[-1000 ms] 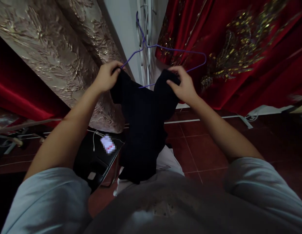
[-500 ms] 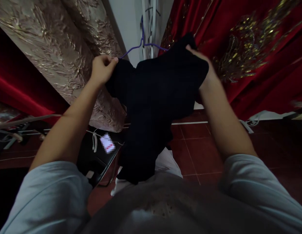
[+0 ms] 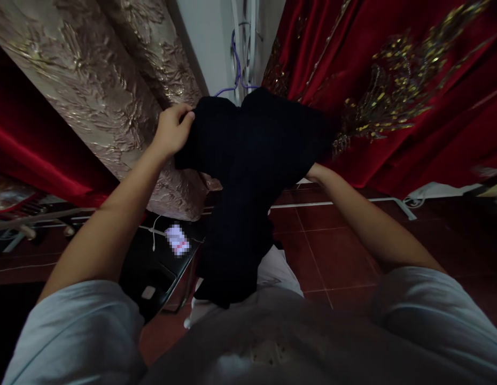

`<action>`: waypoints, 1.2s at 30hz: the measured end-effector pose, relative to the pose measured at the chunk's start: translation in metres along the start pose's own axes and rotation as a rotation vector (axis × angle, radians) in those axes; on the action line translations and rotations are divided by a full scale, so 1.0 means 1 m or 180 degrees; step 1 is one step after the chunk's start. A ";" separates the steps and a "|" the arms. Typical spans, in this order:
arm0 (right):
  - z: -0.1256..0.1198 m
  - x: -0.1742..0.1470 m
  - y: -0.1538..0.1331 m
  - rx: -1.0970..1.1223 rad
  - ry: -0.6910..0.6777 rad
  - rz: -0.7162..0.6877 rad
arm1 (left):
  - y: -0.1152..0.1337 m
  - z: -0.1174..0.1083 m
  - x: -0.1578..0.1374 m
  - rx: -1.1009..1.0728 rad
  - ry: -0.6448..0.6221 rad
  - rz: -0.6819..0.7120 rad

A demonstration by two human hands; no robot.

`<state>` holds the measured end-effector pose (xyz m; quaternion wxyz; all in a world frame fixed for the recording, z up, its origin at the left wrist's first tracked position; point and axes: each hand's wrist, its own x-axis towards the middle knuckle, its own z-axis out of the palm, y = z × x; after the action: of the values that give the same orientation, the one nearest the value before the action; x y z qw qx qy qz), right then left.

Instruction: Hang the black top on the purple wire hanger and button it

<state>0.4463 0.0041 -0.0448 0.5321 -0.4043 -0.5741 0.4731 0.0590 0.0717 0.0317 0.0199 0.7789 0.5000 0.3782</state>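
Note:
A black short-sleeved shirt point(image 3: 248, 160) hangs in front of me on a purple hanger point(image 3: 237, 72), its hem reaching down near my waist. My left hand point(image 3: 174, 128) pinches the edge of its left shoulder between thumb and fingers. On the other side, my right hand point(image 3: 316, 172) is at the underside of the right sleeve. Cloth covers its fingers, so their grip is hidden. The shirt hides most of the hanger's arms.
Gold textured fabric point(image 3: 112, 96) hangs at left, red cloth with gold sequins point(image 3: 393, 96) at right. A white metal rack point(image 3: 245, 43) stands behind the hanger. A lit phone point(image 3: 177, 239) and a cable lie on a black seat point(image 3: 140, 262) at lower left, above red floor tiles point(image 3: 324, 251).
My right hand has moved down from the shirt's right shoulder to under the sleeve. That shoulder has dropped. My left hand stays at the left shoulder, slightly lower.

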 end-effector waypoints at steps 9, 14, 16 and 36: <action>-0.053 0.068 -0.074 -0.0598 -0.0166 -0.0946 | 0.016 0.018 0.028 -0.0142 0.0111 -0.0442; -0.002 0.063 -0.106 0.0079 -0.0628 -0.1235 | 0.001 0.024 0.051 -0.0832 0.0275 -0.0702; 0.011 0.047 -0.105 0.0356 -0.1308 -0.0916 | -0.007 0.020 0.049 -0.1074 0.0281 -0.0638; 0.068 0.043 0.037 -0.2934 0.0045 -0.2147 | 0.089 0.022 -0.024 -0.3079 -0.0956 -0.0264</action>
<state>0.3724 0.0464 -0.0697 0.4262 -0.3922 -0.8148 -0.0249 0.1349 0.0158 0.0391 0.4649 0.7058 0.2898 0.4491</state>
